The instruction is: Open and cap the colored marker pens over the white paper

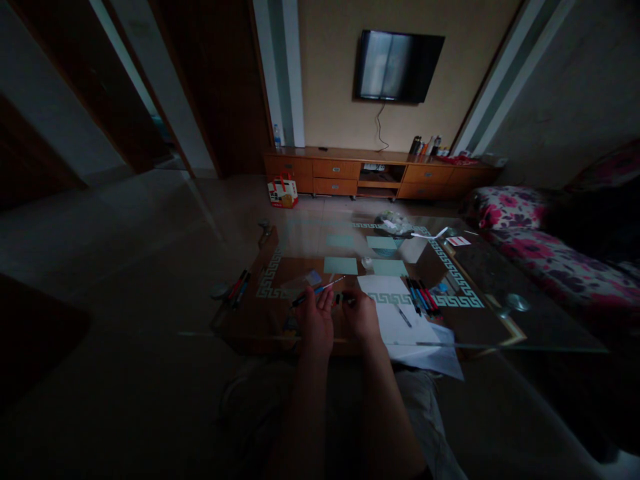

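Note:
Over the near part of the glass table [305, 233], my left hand [317, 320] is turned palm up. A slim pen [324, 288], partly blue with a thin pale end pointing right, lies across its fingers and is gripped there. Just to the right, my right hand [363, 315] is closed, fingertips together near a small dark piece. Whatever those fingers hold is too small and dark to name. White paper sheets [385, 287] lie right of this hand, with a single pen [403, 316] on them. Several black, blue and red pens [424, 297] lie side by side at the paper's right edge.
More pens [239, 288] lie at the table's left edge. A crumpled plastic bag [395, 223] sits at its far side, near a small white card [459, 241]. Beyond are a wooden TV cabinet [335, 169] and a carton [282, 192]; a floral sofa [540, 260] stands right.

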Motion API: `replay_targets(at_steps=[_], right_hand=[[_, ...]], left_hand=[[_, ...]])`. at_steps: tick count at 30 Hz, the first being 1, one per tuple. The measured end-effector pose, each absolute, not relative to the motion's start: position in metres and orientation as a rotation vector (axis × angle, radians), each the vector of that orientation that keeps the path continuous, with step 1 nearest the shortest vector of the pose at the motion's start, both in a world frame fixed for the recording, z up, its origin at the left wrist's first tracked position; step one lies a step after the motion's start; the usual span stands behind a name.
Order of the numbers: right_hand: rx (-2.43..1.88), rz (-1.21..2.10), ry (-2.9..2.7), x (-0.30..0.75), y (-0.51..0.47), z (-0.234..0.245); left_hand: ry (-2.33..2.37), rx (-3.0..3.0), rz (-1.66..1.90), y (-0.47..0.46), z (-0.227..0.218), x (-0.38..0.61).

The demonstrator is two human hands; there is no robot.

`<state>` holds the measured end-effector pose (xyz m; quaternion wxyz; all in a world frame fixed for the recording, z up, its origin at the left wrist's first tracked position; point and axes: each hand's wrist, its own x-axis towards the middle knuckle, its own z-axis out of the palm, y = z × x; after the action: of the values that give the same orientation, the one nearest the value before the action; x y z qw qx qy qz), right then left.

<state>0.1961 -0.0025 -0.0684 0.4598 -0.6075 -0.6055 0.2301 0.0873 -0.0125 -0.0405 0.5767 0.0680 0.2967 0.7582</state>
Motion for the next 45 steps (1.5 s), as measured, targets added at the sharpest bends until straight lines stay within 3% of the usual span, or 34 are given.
replay_targets(at_steps=[15,25,45], right_hand=[[-1.486,0.476,-1.319,0.198,-0.005,-0.061],[-1.066,0.631,-1.128,0.187,-0.014,-0.024],[-1.146,0.601,-1.167,0.184,-0.012,-0.03]], left_hand=[[0.69,0.172,1.781,-0.013,-0.039,0.089],[0.675,0.198,1.779,-0.011,-0.045,0.09],[0.659,0.245,1.793,-0.01,-0.05,0.092]])
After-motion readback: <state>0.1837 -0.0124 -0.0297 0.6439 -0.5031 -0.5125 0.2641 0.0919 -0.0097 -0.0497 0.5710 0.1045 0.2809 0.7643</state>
